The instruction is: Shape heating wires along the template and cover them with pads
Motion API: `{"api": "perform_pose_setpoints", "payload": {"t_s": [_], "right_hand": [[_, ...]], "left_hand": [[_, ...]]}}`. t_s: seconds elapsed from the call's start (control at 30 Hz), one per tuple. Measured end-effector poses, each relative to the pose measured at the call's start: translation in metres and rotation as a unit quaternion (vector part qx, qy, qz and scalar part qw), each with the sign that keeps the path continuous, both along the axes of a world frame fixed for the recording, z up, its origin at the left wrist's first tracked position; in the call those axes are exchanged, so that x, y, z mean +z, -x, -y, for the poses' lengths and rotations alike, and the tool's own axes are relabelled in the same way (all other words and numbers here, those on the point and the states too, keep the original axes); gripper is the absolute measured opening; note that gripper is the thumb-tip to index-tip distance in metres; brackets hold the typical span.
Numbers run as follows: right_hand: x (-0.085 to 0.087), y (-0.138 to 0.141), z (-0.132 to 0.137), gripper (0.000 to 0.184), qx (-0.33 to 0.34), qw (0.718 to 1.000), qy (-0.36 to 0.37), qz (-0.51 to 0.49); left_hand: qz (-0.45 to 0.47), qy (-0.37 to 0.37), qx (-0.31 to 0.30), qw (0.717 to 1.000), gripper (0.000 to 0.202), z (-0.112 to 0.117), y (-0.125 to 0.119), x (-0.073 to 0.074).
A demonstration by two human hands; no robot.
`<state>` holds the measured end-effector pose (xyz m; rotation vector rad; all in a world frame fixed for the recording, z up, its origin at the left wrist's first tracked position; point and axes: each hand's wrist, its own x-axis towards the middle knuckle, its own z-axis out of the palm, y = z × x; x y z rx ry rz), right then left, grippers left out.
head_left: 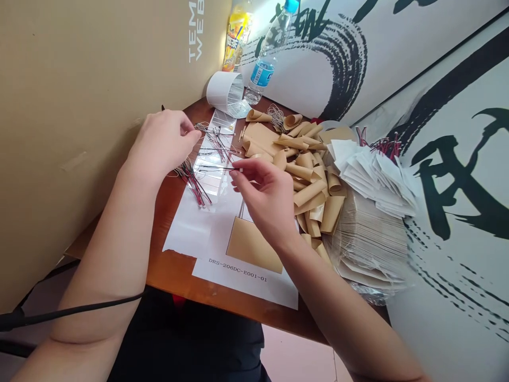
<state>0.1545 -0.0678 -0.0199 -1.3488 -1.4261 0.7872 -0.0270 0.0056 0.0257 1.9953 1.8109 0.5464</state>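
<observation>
My left hand (165, 140) is closed in a pinch on a bunch of thin red and black wires (212, 139) at the left of a small brown table (175, 273). My right hand (264, 196) pinches the end of one thin dark wire (214, 168) that runs left toward the bunch. More red and black wires (194, 183) lie on white paper below my left hand. A tan rectangular sheet (254, 245) lies on a white printed page (238, 273) under my right wrist.
Several rolled tan sheets (308, 180) are heaped right of my hands. A stack of white and clear sheets (369, 212) stands at the right edge. A white tape roll (225, 90), a water bottle (268, 53) and a yellow packet (235, 40) stand at the back. A cardboard wall (79, 106) closes the left.
</observation>
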Motion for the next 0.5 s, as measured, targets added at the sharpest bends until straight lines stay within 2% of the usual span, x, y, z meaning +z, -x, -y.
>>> {"api": "perform_pose_setpoints", "payload": {"t_s": [0.13, 0.23, 0.3, 0.4, 0.5], "right_hand": [[0.016, -0.01, 0.011, 0.007, -0.029, 0.997, -0.039, -0.055], [0.021, -0.023, 0.018, 0.006, -0.048, 0.992, -0.056, -0.104], [0.02, -0.032, 0.021, 0.006, -0.052, 0.987, -0.054, -0.141], [0.015, -0.044, 0.022, 0.008, -0.062, 0.977, -0.034, -0.202], [0.009, -0.053, 0.02, 0.017, -0.069, 0.963, -0.023, -0.26]], "left_hand": [[0.074, -0.021, -0.137, 0.988, 0.034, 0.004, -0.011, 0.003], [0.119, 0.048, -0.244, 0.961, 0.041, 0.008, -0.02, 0.003], [0.12, 0.095, -0.294, 0.943, 0.041, 0.008, -0.023, 0.002], [0.069, 0.119, -0.33, 0.934, 0.032, 0.005, -0.025, -0.003], [0.022, 0.155, -0.332, 0.93, 0.031, -0.001, -0.024, -0.008]]}}
